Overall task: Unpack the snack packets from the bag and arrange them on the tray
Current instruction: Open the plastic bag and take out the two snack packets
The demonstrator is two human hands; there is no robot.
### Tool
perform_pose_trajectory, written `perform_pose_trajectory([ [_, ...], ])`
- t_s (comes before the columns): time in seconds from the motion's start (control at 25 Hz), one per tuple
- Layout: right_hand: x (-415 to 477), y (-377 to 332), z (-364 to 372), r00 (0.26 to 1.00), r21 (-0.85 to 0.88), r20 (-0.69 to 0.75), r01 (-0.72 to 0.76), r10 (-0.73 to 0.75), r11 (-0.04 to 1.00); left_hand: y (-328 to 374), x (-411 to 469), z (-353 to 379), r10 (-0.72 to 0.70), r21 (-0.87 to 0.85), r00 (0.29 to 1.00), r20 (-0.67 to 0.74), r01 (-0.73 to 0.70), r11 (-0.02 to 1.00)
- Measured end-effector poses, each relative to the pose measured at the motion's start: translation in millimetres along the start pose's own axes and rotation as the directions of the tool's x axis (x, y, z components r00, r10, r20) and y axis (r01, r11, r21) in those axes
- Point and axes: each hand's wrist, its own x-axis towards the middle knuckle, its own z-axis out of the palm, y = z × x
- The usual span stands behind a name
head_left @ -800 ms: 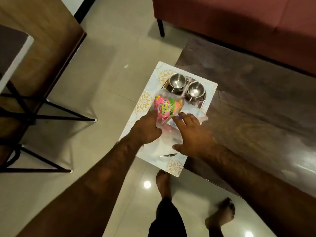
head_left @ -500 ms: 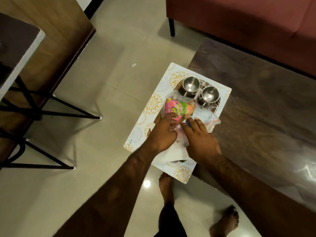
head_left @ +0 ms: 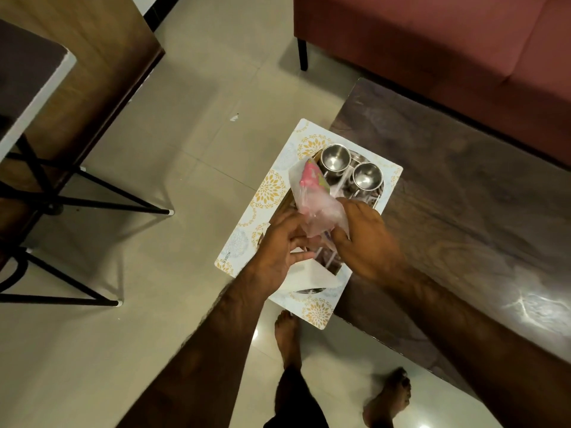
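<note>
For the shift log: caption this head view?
Both hands lift clear bag with pink packet above tray.

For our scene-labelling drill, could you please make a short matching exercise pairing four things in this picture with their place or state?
Things:
1. steel cups
2. clear bag
3. pink packet
4. tray

Descriptions:
A. inside the bag
B. lies on the dark table, jutting over its edge
C. held up by the left hand and right hand
D. stand empty at the tray's far end

Pairs: 1-D, 2-C, 3-A, 4-B
</note>
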Motion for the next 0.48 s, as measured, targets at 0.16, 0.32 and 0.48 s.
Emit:
perform_pose_trajectory([
  [0.16,-2,-9,-13,1.000,0.025,0.014,-0.015,0.015,1.000,13,-6,11,0.100,0.097,0.991,-0.084,-0.091,0.991],
  [0.32,-16,-23,-28,0.995,-0.037,-0.074,0.071,-0.073,0.997,33,-21,16,0.215,0.139,0.967,-0.137,-0.196,0.971],
  [0.48,-26,-34,-40,0.990,-0.114,-0.121,0.058,-0.072,0.992,53,-35,20,0.275,0.270,0.953,-0.131,-0.232,0.934],
])
